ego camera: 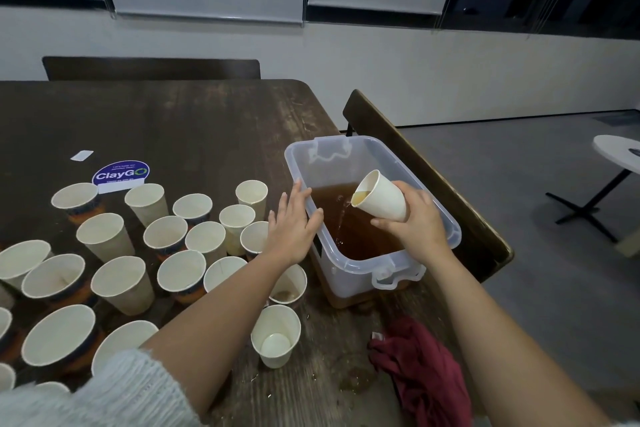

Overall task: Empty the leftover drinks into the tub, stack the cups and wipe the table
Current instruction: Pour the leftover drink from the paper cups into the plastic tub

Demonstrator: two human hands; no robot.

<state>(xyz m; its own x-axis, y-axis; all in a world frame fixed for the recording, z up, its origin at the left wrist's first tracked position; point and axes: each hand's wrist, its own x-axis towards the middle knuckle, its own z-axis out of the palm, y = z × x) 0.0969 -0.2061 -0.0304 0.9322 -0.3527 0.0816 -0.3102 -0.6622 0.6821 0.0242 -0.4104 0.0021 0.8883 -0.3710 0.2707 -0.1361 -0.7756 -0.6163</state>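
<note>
Our right hand [417,218] grips a white paper cup [379,199] around its base, tipped mouth-left over the clear plastic tub [349,265], and a thin stream of amber drink falls from its lip into the brown liquid pooled there. Our left hand [292,222] lies flat with straight fingers on the tub's left rim, thumb hooked over the edge. The tub sits at the right edge of the dark wooden table [194,121]. Left of it stands a crowd of upright paper cups [166,236], and one cup with another nested inside [275,334] stands nearer us. A crumpled maroon cloth [422,367] lies on the table near the tub's near end. A purple ClayGo sticker [121,173] sits beyond the cups.
</note>
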